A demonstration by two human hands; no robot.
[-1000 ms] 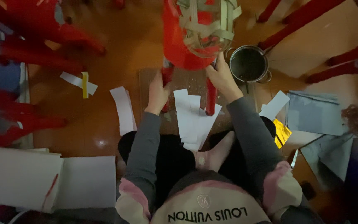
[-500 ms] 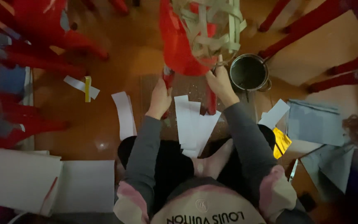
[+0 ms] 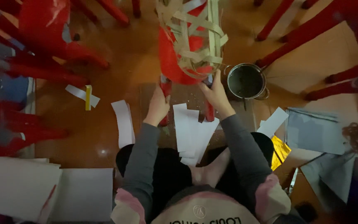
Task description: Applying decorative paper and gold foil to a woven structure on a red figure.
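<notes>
A red plastic chair point(image 3: 175, 58) stands on the floor in front of me, with a rounded frame of woven pale strips point(image 3: 197, 39) resting on its seat. My left hand point(image 3: 159, 103) grips the chair's front left leg. My right hand point(image 3: 215, 94) is raised at the lower right edge of the woven frame, fingers touching it beside the other front leg. Several white paper strips point(image 3: 193, 132) lie on the floor between my arms, above my bare foot point(image 3: 210, 170).
A metal pot point(image 3: 245, 81) of dark liquid stands right of the chair. More red chairs point(image 3: 42, 45) ring the floor left and top right. Loose paper strips point(image 3: 123, 122), white sheets point(image 3: 17, 188), grey sheets point(image 3: 313, 130) and yellow foil point(image 3: 279, 151) lie around.
The chair and woven frame have shifted up and slightly left in view as my head tilted. My right hand stays at the frame's edge and my left on the leg.
</notes>
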